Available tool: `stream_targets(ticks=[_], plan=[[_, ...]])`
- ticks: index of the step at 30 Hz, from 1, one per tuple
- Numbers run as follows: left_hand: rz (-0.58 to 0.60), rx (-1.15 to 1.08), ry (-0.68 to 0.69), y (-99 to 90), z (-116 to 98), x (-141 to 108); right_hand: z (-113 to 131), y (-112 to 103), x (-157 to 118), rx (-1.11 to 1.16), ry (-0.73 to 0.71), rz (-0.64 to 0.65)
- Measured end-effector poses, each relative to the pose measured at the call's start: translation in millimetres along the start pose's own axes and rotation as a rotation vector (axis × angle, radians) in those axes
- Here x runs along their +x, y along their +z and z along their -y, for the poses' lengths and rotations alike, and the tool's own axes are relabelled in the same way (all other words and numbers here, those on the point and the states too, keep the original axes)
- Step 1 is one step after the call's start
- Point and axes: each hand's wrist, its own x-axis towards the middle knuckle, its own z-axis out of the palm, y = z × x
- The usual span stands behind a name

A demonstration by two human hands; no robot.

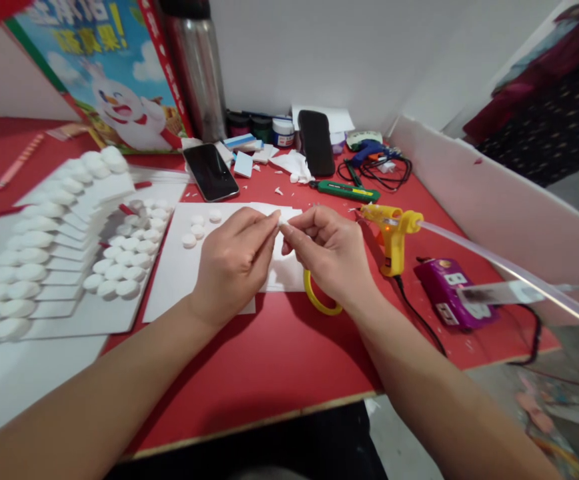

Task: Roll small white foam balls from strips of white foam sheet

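Observation:
My left hand (239, 250) and my right hand (327, 247) meet above white sheets (179, 280) on the red table. Between their pinched fingertips is a small white piece (283, 223), mostly hidden by the fingers. Several white discs (197, 231) lie on the sheets just left of my left hand. A yellow ring (319, 303), perhaps a tape roll, sits under my right wrist. To the right of my right hand stands a yellow glue gun (393, 243) with a long clear stick in its back.
Rows of white discs (34, 257) on card strips fill the left side. A dark phone (211, 172), a green cutter (347, 191), a black case (316, 142) and a steel bottle (199, 73) lie or stand behind. A purple box (452, 293) is at right.

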Motion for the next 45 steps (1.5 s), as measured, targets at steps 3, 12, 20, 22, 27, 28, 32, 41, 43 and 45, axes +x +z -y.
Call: stream_targets(ticks=[3, 12, 20, 22, 27, 28, 32, 41, 43, 45], plan=[[0.02, 0.01, 0.037, 1.4, 0, -2, 0, -1, 0, -0.008, -0.006, -0.003], [0.207, -0.784, -0.506, -10.0, 8, 12, -1, -9, -1, -0.13, -0.127, 0.076], [0.215, -0.645, -0.379, -11.8, 10, 12, 0, -7, 0, -0.014, -0.005, 0.077], [0.181, -0.615, -0.392, -9.6, 7, 10, 0, -6, 1, -0.004, 0.014, 0.057], [0.111, -0.566, -0.386, -6.6, 0, 8, 1, -1, -2, -0.018, -0.034, 0.009], [0.096, -0.541, -0.371, -6.3, -1, 8, 1, 0, -3, -0.004, -0.036, 0.004], [0.047, -0.384, -0.294, -3.3, -2, 4, 4, 3, -5, 0.059, -0.026, 0.004], [0.038, -0.487, -0.276, 2.3, -2, -2, 1, -5, -1, 0.097, -0.009, 0.044], [0.077, -0.679, -0.411, -1.3, 1, 2, 1, -9, 0, 0.076, -0.009, 0.088], [0.147, -0.778, -0.479, -5.0, 5, 7, 0, -11, 0, 0.049, -0.013, 0.126]])
